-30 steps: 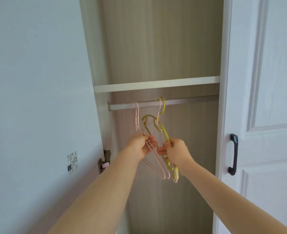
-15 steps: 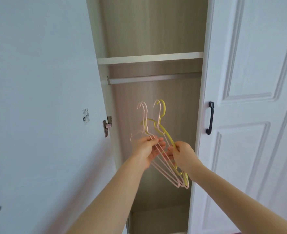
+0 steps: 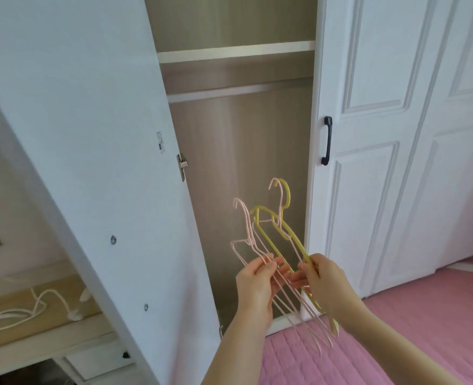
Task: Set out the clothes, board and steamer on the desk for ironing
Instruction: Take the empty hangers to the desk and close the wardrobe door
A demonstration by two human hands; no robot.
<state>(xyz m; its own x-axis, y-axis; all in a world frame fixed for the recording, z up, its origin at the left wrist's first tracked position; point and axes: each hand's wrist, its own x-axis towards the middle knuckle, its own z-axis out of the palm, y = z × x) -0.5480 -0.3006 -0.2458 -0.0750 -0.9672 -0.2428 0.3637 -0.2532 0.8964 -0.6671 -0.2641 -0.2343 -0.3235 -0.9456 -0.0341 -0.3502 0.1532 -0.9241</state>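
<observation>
Both my hands hold a bunch of bare hangers in front of the open wardrobe. My left hand point(image 3: 257, 284) grips the thin pink hangers point(image 3: 246, 232) by their lower bars. My right hand point(image 3: 323, 282) pinches the yellow hanger point(image 3: 268, 237) and another pink one beside it. The hooks point up and away from me, well below the wardrobe rail point(image 3: 238, 91). No clothes hang on them. The wooden desk point(image 3: 13, 304) shows at the lower left, behind the open door. No ironing board or steamer is in view.
The open wardrobe door point(image 3: 90, 162) stands at my left, between me and the desk. A shut door with a black handle point(image 3: 327, 140) is at the right. A white cable point(image 3: 35, 304) lies on the desk. A pink bedspread point(image 3: 396, 329) covers the lower right.
The hangers came off the rail and dropped lower, towards me, still in both hands. My view tilted down and left, bringing the desk and bedspread into sight.
</observation>
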